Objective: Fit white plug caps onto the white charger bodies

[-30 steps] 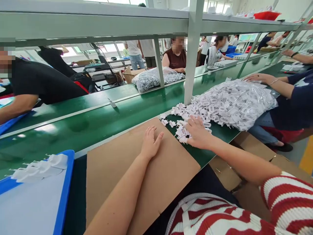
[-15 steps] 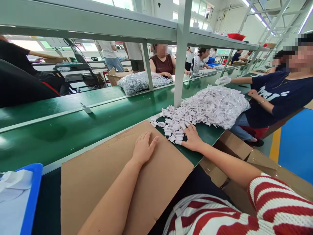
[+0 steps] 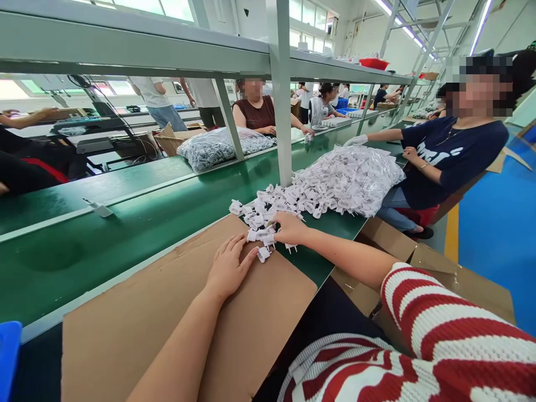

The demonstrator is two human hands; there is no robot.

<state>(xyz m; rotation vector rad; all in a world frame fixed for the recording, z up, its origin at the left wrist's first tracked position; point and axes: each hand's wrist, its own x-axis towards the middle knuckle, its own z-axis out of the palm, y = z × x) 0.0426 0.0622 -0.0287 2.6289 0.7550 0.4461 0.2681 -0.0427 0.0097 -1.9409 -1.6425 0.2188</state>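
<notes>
My left hand [image 3: 228,267] lies flat with spread fingers on a brown cardboard sheet [image 3: 167,324]. One white plastic piece [image 3: 263,254] rests by its fingertips, at the sheet's far corner. My right hand [image 3: 290,228] is bent over the near edge of a heap of white plastic pieces [image 3: 268,198]. Its fingers curve around some of them, and its fingertips are partly hidden among the pieces. Behind, the heap runs into a large clear bag [image 3: 360,173] full of the same pieces.
A metal post [image 3: 280,111] stands behind the heap, under a long shelf. Beyond runs a green conveyor [image 3: 138,223] with one white piece [image 3: 99,209] on it. A blue tray [image 3: 9,352] is at the left edge. A person in a dark shirt [image 3: 456,151] sits at the right.
My right hand has moved left over the heap, and several white pieces have shifted toward the cardboard, one onto its corner. The view has turned right. My left hand still rests on the cardboard.
</notes>
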